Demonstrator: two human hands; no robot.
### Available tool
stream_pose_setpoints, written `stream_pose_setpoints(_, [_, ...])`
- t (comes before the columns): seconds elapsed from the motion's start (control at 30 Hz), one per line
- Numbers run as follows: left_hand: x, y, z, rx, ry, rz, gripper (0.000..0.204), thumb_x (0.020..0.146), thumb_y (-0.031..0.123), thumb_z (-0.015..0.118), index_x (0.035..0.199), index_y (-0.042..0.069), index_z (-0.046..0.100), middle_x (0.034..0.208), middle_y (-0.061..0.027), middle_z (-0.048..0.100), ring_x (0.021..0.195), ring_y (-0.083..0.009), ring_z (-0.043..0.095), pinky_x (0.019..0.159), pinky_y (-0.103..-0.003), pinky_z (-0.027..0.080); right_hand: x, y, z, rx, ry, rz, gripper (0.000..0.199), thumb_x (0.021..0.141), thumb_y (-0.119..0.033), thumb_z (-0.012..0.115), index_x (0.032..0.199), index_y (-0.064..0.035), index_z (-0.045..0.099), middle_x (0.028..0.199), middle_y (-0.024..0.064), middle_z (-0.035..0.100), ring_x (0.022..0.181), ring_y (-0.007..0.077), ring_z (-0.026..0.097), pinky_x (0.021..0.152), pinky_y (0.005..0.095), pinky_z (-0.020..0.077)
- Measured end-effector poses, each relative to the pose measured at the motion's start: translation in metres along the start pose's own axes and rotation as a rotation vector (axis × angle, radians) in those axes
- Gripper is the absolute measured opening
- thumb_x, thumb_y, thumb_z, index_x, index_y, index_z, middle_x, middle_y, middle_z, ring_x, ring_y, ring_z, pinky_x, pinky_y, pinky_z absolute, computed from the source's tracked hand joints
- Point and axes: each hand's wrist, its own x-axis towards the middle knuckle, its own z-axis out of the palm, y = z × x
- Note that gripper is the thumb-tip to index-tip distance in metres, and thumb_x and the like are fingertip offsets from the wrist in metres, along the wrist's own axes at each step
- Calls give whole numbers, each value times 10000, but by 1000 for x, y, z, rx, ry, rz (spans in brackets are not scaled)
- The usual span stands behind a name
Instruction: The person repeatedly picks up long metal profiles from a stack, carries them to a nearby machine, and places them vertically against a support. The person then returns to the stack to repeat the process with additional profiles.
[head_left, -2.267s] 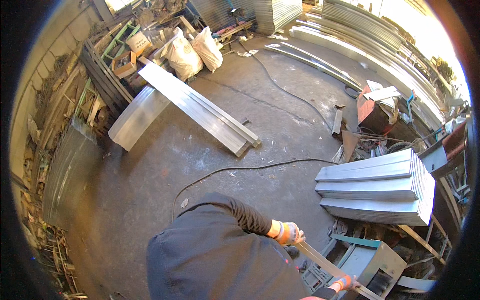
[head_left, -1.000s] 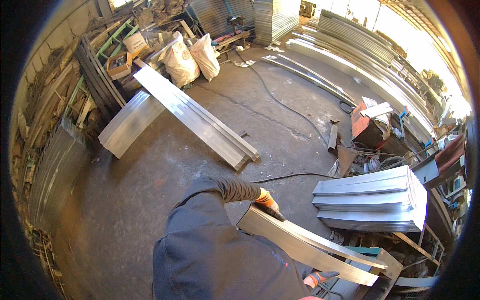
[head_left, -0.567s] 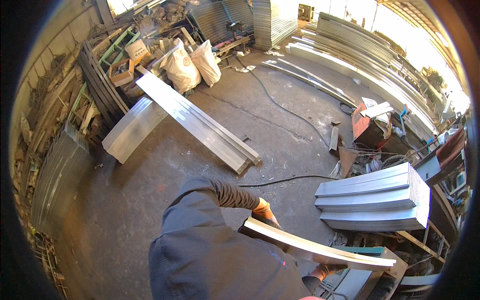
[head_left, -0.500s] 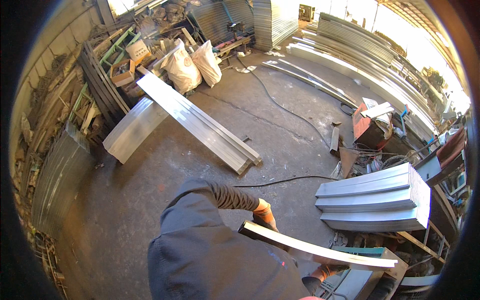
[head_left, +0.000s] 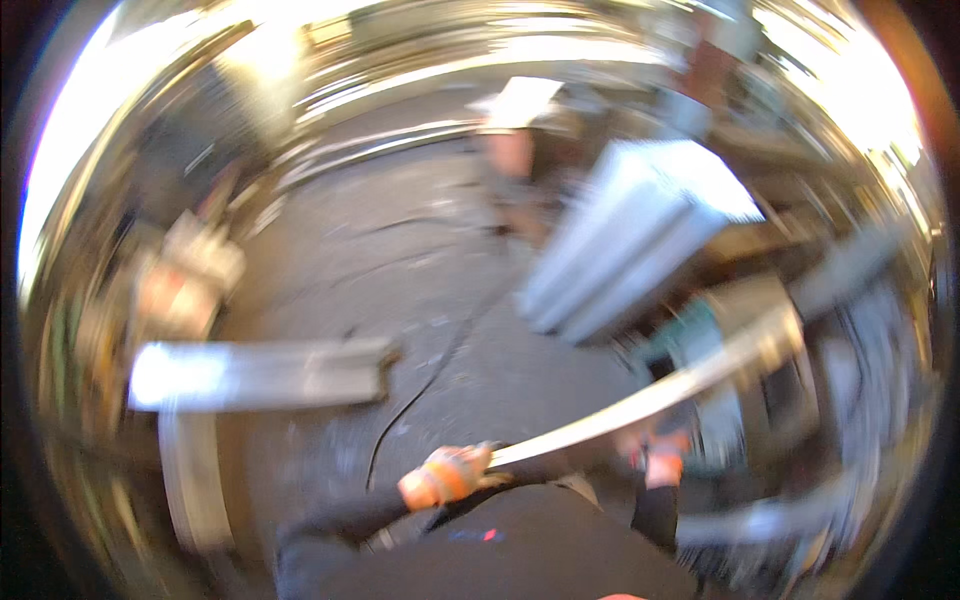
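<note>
While the left hand (head_left: 448, 476) closed around the near end of the strip (head_left: 640, 405), hiding that tip, the length slanted up and away to the right, past the right hand (head_left: 660, 458) just below it. Blur smeared the right fingers, so whether they gripped or merely touched could not be told. The stack (head_left: 630, 240) beyond was blurred too, its separate sheets indistinct.

Motion blur smears the fisheye view, and glare bleaches its top.
</note>
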Motion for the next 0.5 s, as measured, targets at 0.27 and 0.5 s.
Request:
stream_pose_setpoints(0.27, [152,42,22,-325,-178,133,510,1102,514,692,1205,17,733,1111,-244,816,1127,-456,767,944,-498,585,112,-36,-37,21,606,312,571,1019,-453,813,1323,24,742,1196,191,808,1094,364,769,964,470,596])
stream_pose_setpoints(0.5, [301,167,54,-311,-241,180,473,1117,470,676,1221,20,779,1106,-245,820,1048,-408,796,908,-481,591,223,-98,-111,-868,782,-273,734,1066,-400,710,1665,-35,495,1719,265,505,1586,433,487,1323,517,375])
